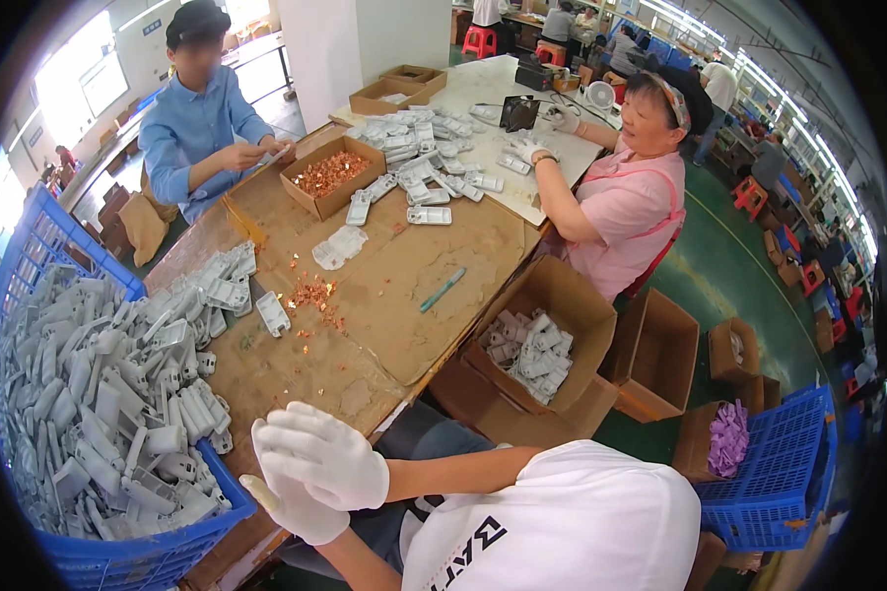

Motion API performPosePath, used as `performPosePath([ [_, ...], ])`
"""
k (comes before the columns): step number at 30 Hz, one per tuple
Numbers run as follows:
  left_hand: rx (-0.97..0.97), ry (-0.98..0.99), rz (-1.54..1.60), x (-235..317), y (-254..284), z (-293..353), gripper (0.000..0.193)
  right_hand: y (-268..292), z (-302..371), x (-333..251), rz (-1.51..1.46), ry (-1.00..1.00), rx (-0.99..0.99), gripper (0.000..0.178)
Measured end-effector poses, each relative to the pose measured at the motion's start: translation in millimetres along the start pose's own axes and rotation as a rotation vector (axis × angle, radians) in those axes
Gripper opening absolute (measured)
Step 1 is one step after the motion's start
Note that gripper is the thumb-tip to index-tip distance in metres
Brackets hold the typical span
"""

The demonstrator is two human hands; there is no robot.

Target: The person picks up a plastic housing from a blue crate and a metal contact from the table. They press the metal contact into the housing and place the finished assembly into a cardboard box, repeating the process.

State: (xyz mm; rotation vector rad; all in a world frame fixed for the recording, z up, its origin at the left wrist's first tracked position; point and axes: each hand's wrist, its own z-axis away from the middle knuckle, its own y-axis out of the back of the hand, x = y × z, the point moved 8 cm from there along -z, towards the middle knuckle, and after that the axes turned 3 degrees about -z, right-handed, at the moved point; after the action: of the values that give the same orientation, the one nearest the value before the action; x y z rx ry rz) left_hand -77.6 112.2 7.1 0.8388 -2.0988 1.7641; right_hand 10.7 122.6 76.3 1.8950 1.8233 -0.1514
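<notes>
Left hand and right hand: gloved, flat, palm to palm, nothing visibly gripped. Pale casings: heaped in blue crate, nine o'clock, presumably for easy reach. Coppery bits: loose, twelve o'clock.

Pale grey casings (tumbled every way) fill the blue basket.

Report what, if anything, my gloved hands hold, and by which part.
No held thing shows: the right hand overlaps the left hand, fingers extended, though anything small between them would be hidden.
</notes>
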Motion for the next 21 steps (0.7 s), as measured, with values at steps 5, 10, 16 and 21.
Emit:
performPosePath([
  [5,0.268,-0.016,0.048,-5.3,3.6,2.6,0.075,-18.2,16.6,-0.9,-0.095,0.074,-0.167,0.039],
  [10,0.150,0.011,-0.083,-16.1,10.6,6.1,0.073,-30.2,27.7,1.7,-0.195,0.086,-0.346,0.029],
  [16,0.197,0.043,0.122,-28.7,30.5,14.0,0.062,-81.9,75.0,23.6,0.270,-0.286,-0.646,0.039],
  [21,0.302,0.079,0.116,-37.0,26.0,13.9,0.057,-109.8,106.1,42.0,0.594,-0.428,-0.717,0.048],
])
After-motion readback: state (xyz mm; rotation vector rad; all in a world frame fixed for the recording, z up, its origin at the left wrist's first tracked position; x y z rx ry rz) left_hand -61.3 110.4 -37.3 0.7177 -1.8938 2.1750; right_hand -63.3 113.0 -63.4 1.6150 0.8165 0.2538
